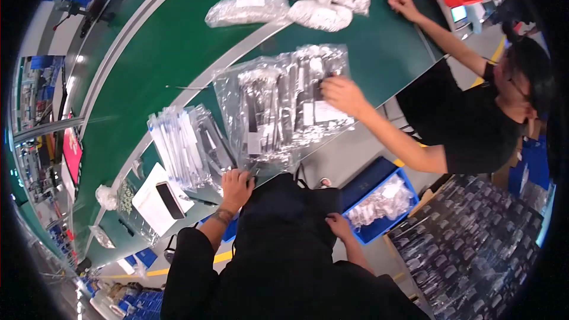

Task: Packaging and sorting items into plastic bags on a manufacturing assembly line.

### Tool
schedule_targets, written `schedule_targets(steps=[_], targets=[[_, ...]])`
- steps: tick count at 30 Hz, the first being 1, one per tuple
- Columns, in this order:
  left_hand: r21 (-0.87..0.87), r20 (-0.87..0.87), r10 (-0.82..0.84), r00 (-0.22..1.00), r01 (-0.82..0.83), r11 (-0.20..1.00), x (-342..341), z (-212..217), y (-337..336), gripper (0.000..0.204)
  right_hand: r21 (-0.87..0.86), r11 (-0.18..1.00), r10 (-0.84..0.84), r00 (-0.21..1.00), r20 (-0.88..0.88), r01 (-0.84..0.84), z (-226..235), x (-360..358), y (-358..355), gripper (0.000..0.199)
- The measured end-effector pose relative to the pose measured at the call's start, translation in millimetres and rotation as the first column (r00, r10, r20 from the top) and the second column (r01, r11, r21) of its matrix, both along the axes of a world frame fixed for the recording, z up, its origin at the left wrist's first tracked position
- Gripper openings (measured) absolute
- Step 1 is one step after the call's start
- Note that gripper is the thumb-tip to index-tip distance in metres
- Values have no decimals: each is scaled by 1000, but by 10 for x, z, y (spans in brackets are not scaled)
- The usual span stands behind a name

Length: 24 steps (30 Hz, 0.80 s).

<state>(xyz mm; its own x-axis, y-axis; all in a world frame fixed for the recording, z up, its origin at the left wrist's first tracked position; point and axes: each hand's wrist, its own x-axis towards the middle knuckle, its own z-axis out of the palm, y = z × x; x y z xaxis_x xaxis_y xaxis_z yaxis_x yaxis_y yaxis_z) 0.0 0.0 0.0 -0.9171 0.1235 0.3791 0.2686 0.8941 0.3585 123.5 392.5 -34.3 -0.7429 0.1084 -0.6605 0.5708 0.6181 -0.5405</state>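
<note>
My left hand [237, 188] rests at the near edge of the green table, its fingers lying loosely by the bottom corner of a large clear plastic bag [253, 142] of dark, slim parts. Just to its left lies a pile of narrow clear pouches [178, 142], some with blue-white ends. Down beside my body hangs my right hand [339, 226], away from the table; its fingers are partly hidden. A second clear bag [311, 62] of dark parts overlaps the first, and a co-worker's hand [342, 95] is on it.
The co-worker [504, 106] stands at the right. Bubble-wrapped bundles [252, 9] lie on the far side. At the left are a phone [170, 200] and a paper sheet [151, 204]. A blue bin [361, 237] of bagged parts and stacked dark packages [468, 237] stand at the lower right.
</note>
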Motion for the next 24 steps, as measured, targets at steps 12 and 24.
schedule_targets(steps=[12, 24], targets=[[211, -257, -169, 951, 226, 951, -454, 994, 713, 36, 156, 981, 187, 738, -649, -111, 2186, -1195, -331, 18], [462, -125, -164, 979, 203, 863, -748, 1080, 1117, 35, 486, 828, 554, 277, -785, -281, 1913, -2422, -1138, 41]])
